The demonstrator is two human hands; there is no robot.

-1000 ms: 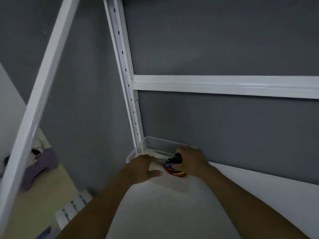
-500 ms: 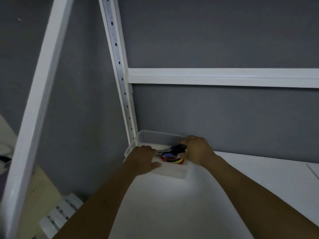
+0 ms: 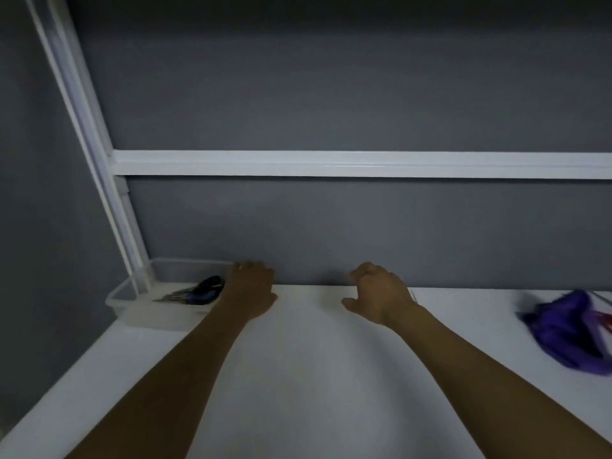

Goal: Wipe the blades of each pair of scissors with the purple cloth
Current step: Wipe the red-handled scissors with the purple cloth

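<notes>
A clear plastic container (image 3: 132,304) stands at the table's back left corner. Inside it lies a pair of scissors (image 3: 198,292) with dark blue handles. My left hand (image 3: 253,289) rests at the container's right end with the thumb spread, and I see nothing in it. Further right, my right hand (image 3: 381,294) hovers over the white table (image 3: 298,376), fingers loosely curled and empty. The purple cloth (image 3: 569,332) lies crumpled at the far right. A red piece (image 3: 606,321) shows beside it at the frame edge, too cut off to identify.
A grey wall panel sits close behind the table. On it run a white horizontal rail (image 3: 331,164) and a white upright post (image 3: 99,167) that meets the container's corner. The table's left edge drops off below the container.
My right hand has let go of the scissors in the container and moved right. My left hand has shifted to the container's right end. The view swung right, bringing the purple cloth into sight.
</notes>
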